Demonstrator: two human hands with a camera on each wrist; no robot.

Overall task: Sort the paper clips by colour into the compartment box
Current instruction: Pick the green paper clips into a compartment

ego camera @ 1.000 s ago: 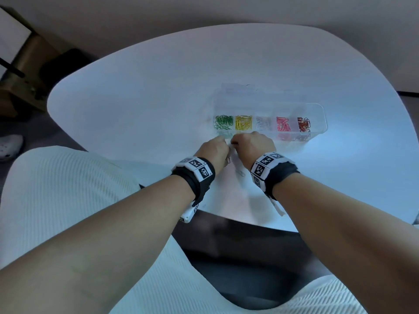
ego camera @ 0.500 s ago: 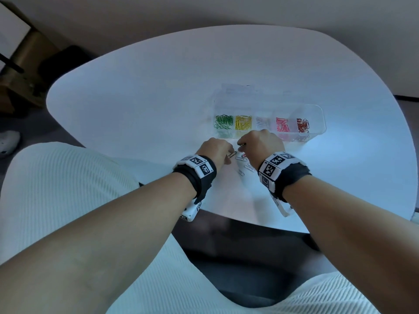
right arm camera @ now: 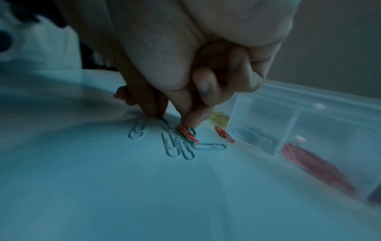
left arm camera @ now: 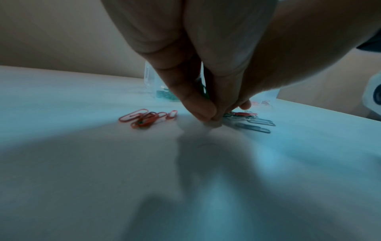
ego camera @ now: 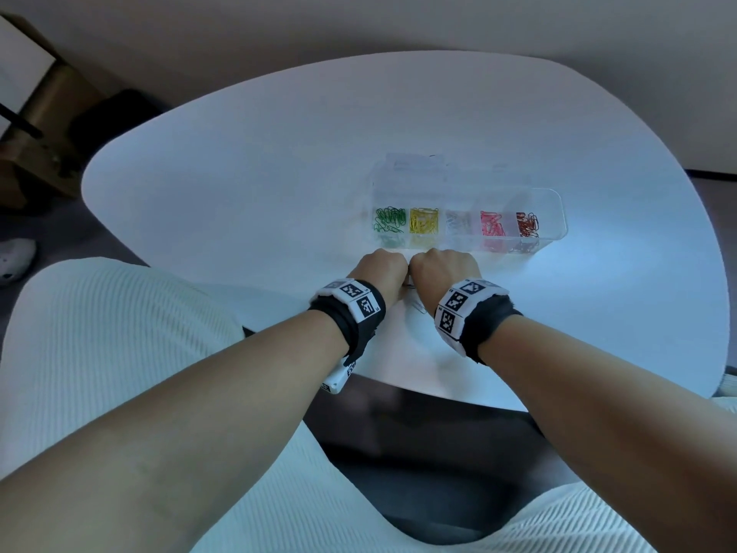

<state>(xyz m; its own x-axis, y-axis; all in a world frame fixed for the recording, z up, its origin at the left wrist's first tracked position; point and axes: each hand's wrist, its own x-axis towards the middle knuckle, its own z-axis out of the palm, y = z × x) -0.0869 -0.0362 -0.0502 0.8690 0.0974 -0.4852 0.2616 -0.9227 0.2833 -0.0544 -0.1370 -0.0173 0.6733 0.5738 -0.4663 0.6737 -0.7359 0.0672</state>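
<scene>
A clear compartment box [ego camera: 552, 197] on the white table [ego camera: 239, 201] holds green, yellow, white, pink and red clips in separate cells. Just in front of it, loose clips lie on the table: white ones [right arm camera: 171, 145] and red ones [left arm camera: 148, 118]. My left hand [ego camera: 381, 269] reaches down to the table with its fingers pinched together, a green paper clip [left arm camera: 203, 90] between them. My right hand [ego camera: 442, 269] is curled beside it, thumb and forefinger tips pinching a red paper clip [right arm camera: 186, 132] that lies over a green one. In the head view both fists hide the clips.
Another red clip [right arm camera: 224, 134] lies close to the box's front wall. The table's near edge [ego camera: 438, 389] runs just behind my wrists, with my lap below. A brown cabinet [ego camera: 44, 125] stands on the floor at the far left.
Half a second ago my hands were slightly apart with a clip showing between them. Now the fists are close together again over the loose clips.
</scene>
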